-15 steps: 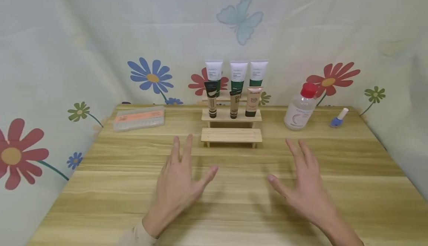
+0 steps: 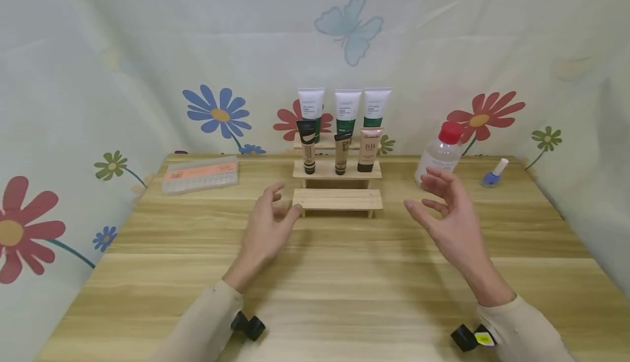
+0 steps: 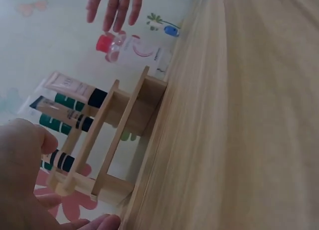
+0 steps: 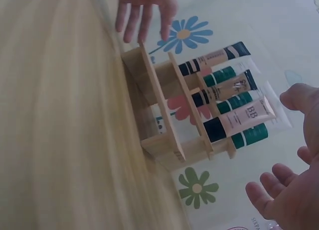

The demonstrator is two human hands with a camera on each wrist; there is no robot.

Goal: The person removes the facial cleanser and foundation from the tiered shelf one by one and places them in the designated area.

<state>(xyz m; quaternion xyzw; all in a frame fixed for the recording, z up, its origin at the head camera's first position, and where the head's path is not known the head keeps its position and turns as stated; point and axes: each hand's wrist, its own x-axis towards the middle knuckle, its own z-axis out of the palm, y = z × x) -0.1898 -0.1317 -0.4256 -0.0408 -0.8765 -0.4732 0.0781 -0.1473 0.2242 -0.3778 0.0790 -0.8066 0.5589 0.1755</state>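
Note:
A three-step wooden display stand (image 2: 337, 200) is at the back middle of the table. White-and-green tubes (image 2: 310, 104) stand on its top step. On the middle step are two dark-capped beige tubes (image 2: 341, 154) and a pink BB cream tube (image 2: 369, 149). My left hand (image 2: 268, 228) hovers by the stand's left end, fingers loosely bent, thumb tip overlapping the lowest step in the head view. My right hand (image 2: 453, 225) is raised right of the stand, fingers relaxed and holding nothing. It partly covers a clear bottle with a red cap (image 2: 450, 132).
A flat clear case with an orange label (image 2: 200, 176) lies at the back left of the wooden table (image 2: 344, 296). Blue nail polish (image 2: 491, 179) with a white cap stands at the back right. A flowered cloth (image 2: 246, 34) hangs behind and at the sides.
Both hands have moved forward toward the stand, and their fingers have gone from spread and straight to loosely bent. The stand and the tubes stay in place.

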